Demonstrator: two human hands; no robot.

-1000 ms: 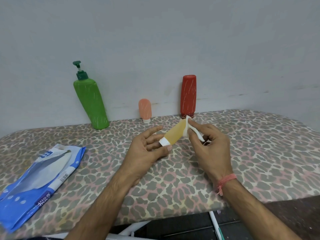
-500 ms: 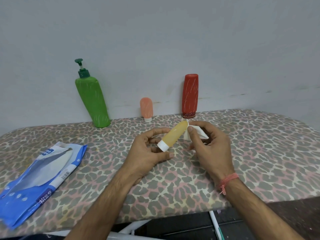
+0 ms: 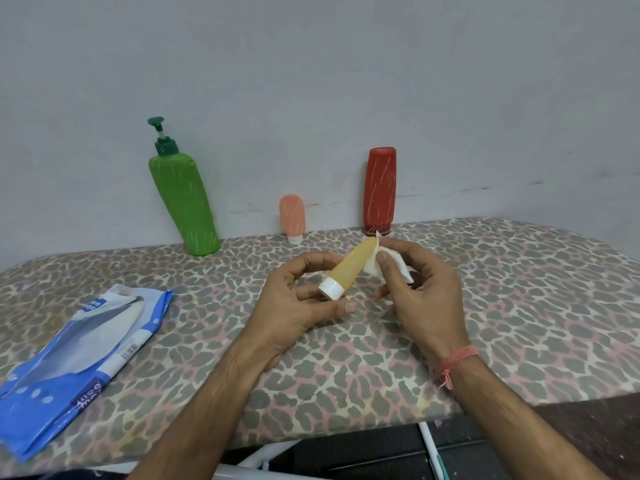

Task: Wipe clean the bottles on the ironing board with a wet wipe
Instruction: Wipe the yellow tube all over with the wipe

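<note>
The small yellow bottle (image 3: pixel 351 268) was held above the ironing board (image 3: pixel 519 306), cap (image 3: pixel 331 289) toward the person, base pointing away. The left hand (image 3: pixel 298 306) gripped it at the cap end, fingers curled behind and thumb below. The right hand (image 3: pixel 412 285) pinched a crumpled wet wipe (image 3: pixel 375 263) against the base end, thumb pressing the wipe to the plastic.

To do this step well, the wipe would probably best be drawn along the body from base toward cap while the left hand rolls the bottle, so that each side meets a moist face; the cap rim likely needs its own pass.

Beyond the hands, against the wall, stood a red bottle (image 3: pixel 380 192) just past the right hand, a small peach bottle (image 3: pixel 292 218) on its white cap past the left, and a green pump bottle (image 3: pixel 181 199) farther left. Their white streaks appeared to be marks awaiting wiping.

Well to the left of the left hand lay the blue wipes packet (image 3: pixel 79 362); its printing read partly as "mee mee", with a barcode, the rest too small to read.
</note>
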